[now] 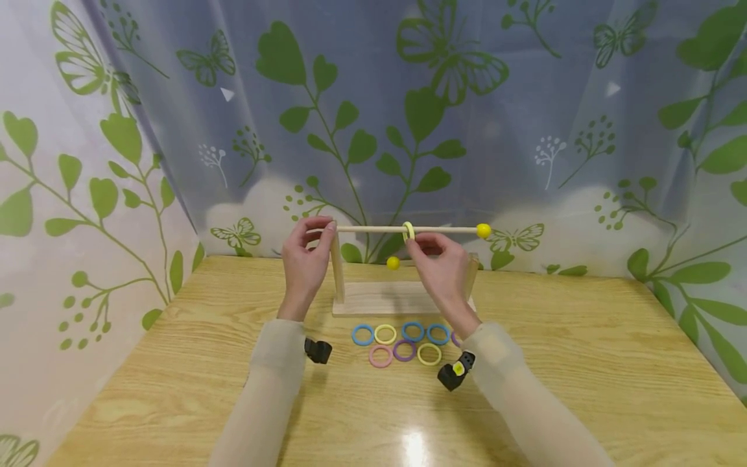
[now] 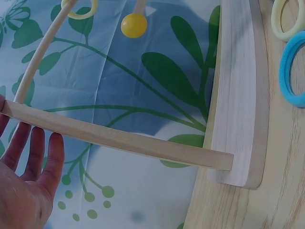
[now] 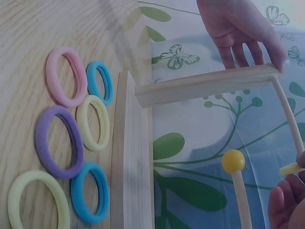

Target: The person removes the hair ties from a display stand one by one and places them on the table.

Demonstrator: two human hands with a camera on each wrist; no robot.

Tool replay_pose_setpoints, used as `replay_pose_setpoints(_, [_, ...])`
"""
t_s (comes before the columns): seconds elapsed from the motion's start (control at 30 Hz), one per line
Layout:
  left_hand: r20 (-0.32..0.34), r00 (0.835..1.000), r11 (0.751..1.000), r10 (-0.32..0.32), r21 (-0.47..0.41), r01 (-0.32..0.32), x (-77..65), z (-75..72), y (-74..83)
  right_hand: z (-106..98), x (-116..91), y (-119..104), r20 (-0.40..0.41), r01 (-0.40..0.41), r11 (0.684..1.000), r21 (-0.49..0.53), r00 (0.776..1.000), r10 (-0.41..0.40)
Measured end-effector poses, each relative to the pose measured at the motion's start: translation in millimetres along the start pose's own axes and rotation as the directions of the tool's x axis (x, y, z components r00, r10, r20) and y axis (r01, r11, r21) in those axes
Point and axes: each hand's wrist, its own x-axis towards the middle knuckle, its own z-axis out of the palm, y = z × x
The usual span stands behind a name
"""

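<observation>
My left hand grips the top of the left wooden post, where a thin wooden rod starts. That rod runs level to the right and ends in a yellow ball. Around its middle is a pale yellow hair tie, pinched between thumb and finger of my right hand. In the right wrist view this hair tie shows edge-on at the fingertips. A second yellow ball tips a lower rod, partly behind my right hand. Both posts rise from a flat wooden base.
On the table before the base lie several hair ties: blue, pale yellow, pink and purple. One purple hair tie is partly hidden by my right wrist. A patterned curtain hangs behind the stand.
</observation>
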Motion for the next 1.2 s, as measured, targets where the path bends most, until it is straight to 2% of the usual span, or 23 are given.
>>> replay_pose_setpoints(0.1, [-0.003, 1.0, 1.0, -0.002, -0.006, 0.002, 0.5, 0.2, 0.0, -4, 0, 0, -0.022, -0.004, 1.0, -0.023, 1.0, 0.003])
replay_pose_setpoints(0.37, [-0.012, 1.0, 1.0, 0.0, -0.014, 0.0, 0.6, 0.4, 0.4, -13, 6, 4, -0.035, -0.01, 0.997, 0.07, 0.999, 0.013])
replay_pose_setpoints(0.67, [-0.014, 1.0, 1.0, -0.001, -0.02, 0.001, 0.8, 0.9, -0.2, -25, 8, 11, -0.07, 0.058, 0.997, 0.052, 0.996, -0.055])
replay_pose_setpoints(1.2, [-0.02, 1.0, 1.0, 0.011, -0.021, -0.011, 1.0, 1.1, -1.0, -45, 12, 17, -0.106, 0.025, 0.999, 0.028, 0.994, -0.022])
